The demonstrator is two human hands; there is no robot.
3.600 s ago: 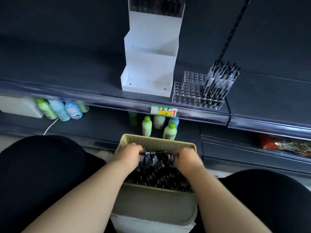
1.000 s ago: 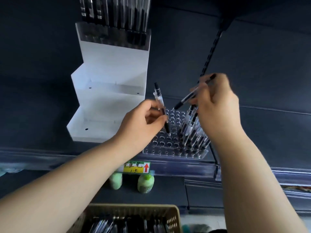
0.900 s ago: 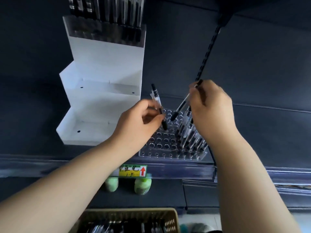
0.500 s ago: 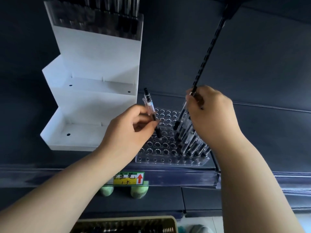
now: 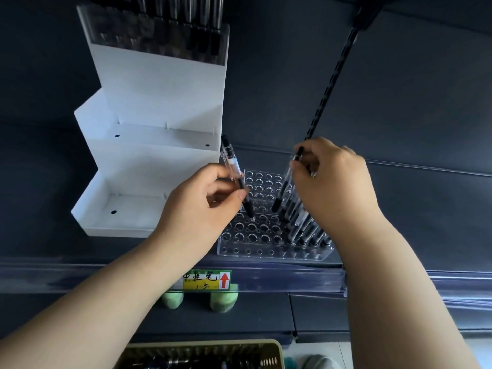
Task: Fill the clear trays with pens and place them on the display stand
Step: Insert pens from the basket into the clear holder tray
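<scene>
A clear tray (image 5: 255,235) with rows of round holes stands on the dark shelf; several pens (image 5: 300,222) fill its right side. My left hand (image 5: 202,206) pinches a clear black-tipped pen (image 5: 234,171), its tip down over the tray's middle holes. My right hand (image 5: 335,182) pinches another pen (image 5: 286,182) near its top, lowering its tip beside the standing pens. The white stepped display stand (image 5: 154,145) is left of the tray; a filled tray of pens (image 5: 159,35) sits on its top step.
A beige basket (image 5: 271,350) of loose pens lies below at the frame's bottom. A yellow-green price label (image 5: 206,280) hangs on the shelf edge, green bottle caps (image 5: 223,302) under it. A slotted black upright (image 5: 330,75) runs up the back wall.
Both hands rose from the basket, each with a pen. Over the last second both pens came down toward the tray's holes, and the right pen swung from slanted to nearly upright.
</scene>
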